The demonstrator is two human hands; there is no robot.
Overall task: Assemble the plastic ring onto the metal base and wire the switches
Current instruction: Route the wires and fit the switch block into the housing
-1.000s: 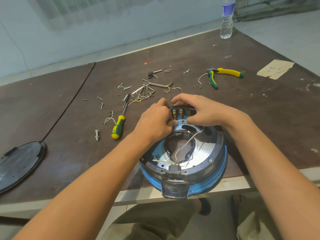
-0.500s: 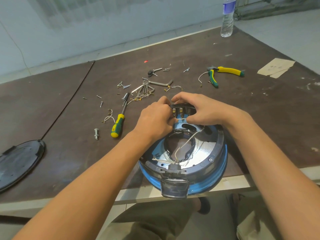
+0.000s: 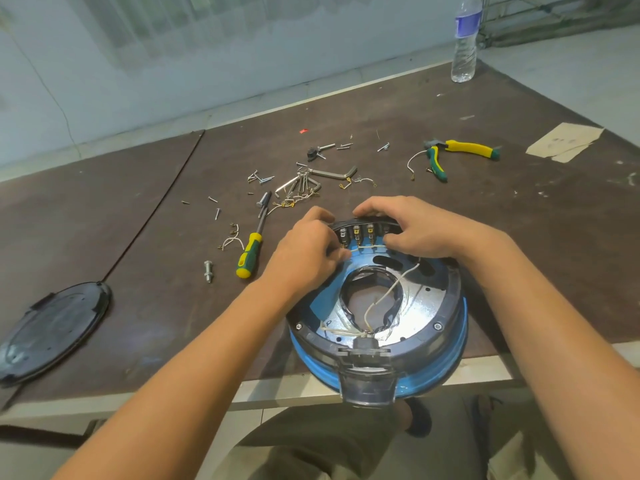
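Wrists flanked the plastic ring [image 3: 446, 323] seated on the metal base [image 3: 426, 299]. The left hand [image 3: 304, 251] pinched a white wire [image 3: 367, 247]; the right hand [image 3: 415, 230] gripped the ring's far rim over the switches [image 3: 356, 233]. Firm bracing and a straight push would likely seat the wire.

The counter [image 3: 519, 237] is showing dark brown, scuffed with pale marks, and a whitish edge. The ring [image 3: 453, 306] is looking black above a bright blue body [image 3: 446, 358], framing a shiny silver plate [image 3: 426, 299]. A wire [image 3: 394, 282] is running white across it. The screwdriver [image 3: 250, 252] and pliers [image 3: 464, 148] are showing green-and-yellow handles. The lid [image 3: 52, 327] is gleaming black; the bottle [image 3: 465, 39] is wearing a blue label.
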